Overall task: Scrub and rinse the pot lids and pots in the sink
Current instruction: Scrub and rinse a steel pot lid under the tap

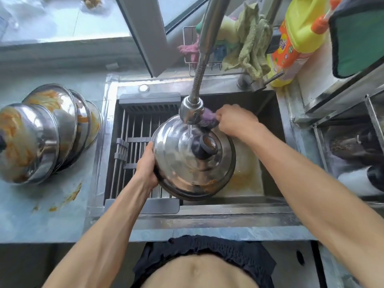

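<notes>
A steel pot lid (182,163) with a dark knob (204,147) is held tilted over the sink (207,206). My left hand (146,165) grips its left rim. At the lid's far edge my right hand (233,120) grips a purple scrub pad (207,118). Water runs from the tap head (191,110) onto the lid near the knob. Orange residue clings to the lid's lower rim.
Several greasy steel lids (47,132) lean stacked on the left counter, with orange smears beside them. A drain rack (135,146) covers the sink's left half. Behind the sink are rags (249,44) in a wire holder and a yellow detergent bottle (295,38). Shelving stands at the right.
</notes>
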A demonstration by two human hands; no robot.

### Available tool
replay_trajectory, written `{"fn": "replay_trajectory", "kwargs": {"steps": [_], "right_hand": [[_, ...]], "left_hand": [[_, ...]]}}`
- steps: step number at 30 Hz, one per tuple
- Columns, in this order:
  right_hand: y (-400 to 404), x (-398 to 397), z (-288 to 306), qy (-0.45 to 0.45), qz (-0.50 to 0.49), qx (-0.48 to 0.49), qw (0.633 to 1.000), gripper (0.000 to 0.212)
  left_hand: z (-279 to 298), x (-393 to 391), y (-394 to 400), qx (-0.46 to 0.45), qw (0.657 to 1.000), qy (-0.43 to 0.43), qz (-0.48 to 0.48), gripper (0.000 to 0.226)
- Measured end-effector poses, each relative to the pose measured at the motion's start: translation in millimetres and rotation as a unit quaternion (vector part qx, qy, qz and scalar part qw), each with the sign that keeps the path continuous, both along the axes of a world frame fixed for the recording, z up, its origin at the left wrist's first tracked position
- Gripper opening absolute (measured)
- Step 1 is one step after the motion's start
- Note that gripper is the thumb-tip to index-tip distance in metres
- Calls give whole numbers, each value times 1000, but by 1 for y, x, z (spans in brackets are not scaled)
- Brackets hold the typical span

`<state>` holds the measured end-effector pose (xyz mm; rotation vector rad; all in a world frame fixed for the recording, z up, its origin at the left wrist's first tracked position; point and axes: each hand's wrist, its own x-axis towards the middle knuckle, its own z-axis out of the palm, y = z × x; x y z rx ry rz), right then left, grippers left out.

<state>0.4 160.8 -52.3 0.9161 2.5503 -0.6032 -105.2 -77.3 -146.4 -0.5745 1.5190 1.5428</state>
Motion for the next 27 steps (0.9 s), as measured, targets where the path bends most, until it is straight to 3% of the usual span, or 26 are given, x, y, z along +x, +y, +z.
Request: {"fn": "replay_trajectory", "kwargs": {"steps": [3,5,9,13,17,21,27], "right_hand": [[-3,0,1,0,19,5,1000,8],[-6,3,2,7,38,-22,999,12],[4,12,2,-19,-25,12,999,13],[-7,20,-2,1,6,-12,1000,15],[5,26,-8,-23,-83,16,996,28],[-15,50,-16,16,-111,-30,993,9],[-39,91,-29,55,-219,-42,973,17]], "left_hand": [[0,0,-1,-13,1000,3,-4,45],[-2,-2,-3,-4,1000,0,-15,49],[-3,-3,-1,5,1000,0,-19,50],[-1,-2,0,2,1000,9,-22,47],[-1,-1,0,-7,1000,14,-23,39],[-3,-2,0,1,1000,4,-13,45],[0,4,22,2,999,-26,46,47]]}}
